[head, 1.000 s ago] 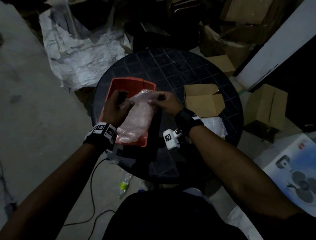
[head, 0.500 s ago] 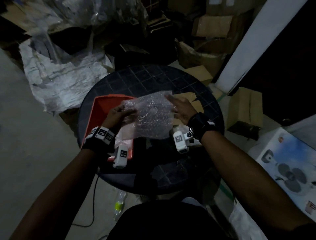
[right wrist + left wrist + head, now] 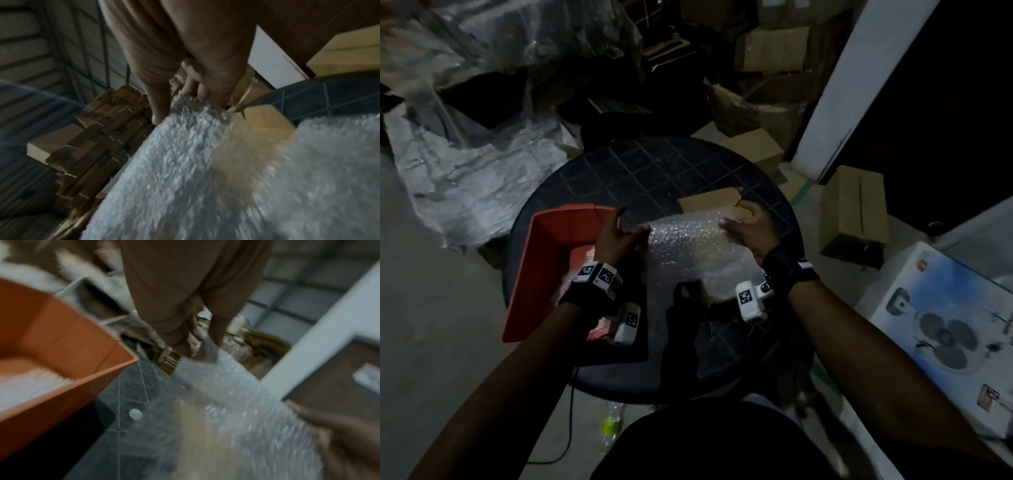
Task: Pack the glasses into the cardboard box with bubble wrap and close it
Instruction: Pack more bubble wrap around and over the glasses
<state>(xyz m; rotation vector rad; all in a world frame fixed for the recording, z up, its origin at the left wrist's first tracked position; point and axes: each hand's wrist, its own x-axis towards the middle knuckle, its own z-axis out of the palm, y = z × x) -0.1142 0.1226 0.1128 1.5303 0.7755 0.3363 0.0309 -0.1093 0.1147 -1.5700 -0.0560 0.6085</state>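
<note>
We hold a sheet of bubble wrap (image 3: 688, 246) stretched between our two hands, above the dark round table (image 3: 654, 171). Our left hand (image 3: 616, 236) pinches the sheet's left corner between thumb and fingers, as the left wrist view shows, and our right hand (image 3: 750, 233) grips the right corner, thumb on one side and fingers curled behind. Held by its top corners like this, the sheet hangs open and flat, which we judge lets us spread it over or into the cardboard box (image 3: 709, 202) that sits just beyond and under our right grip, its brown sides showing through the plastic. We cannot see any glasses in these views, so we cannot say where they are; they may be hidden under the sheet or elsewhere. Just left of our left grip stands the orange bin (image 3: 544, 246), with more pale wrap lying in its bottom. Farther out, past the table's edge, cardboard boxes and crumpled plastic sheeting lie on the floor, and a printed fan box (image 3: 945, 325) sits to the right of our right arm. Compared with a second ago, the sheet has left the orange bin, where both hands were gathering it, and has travelled rightward to hang in front of the cardboard box.
</note>
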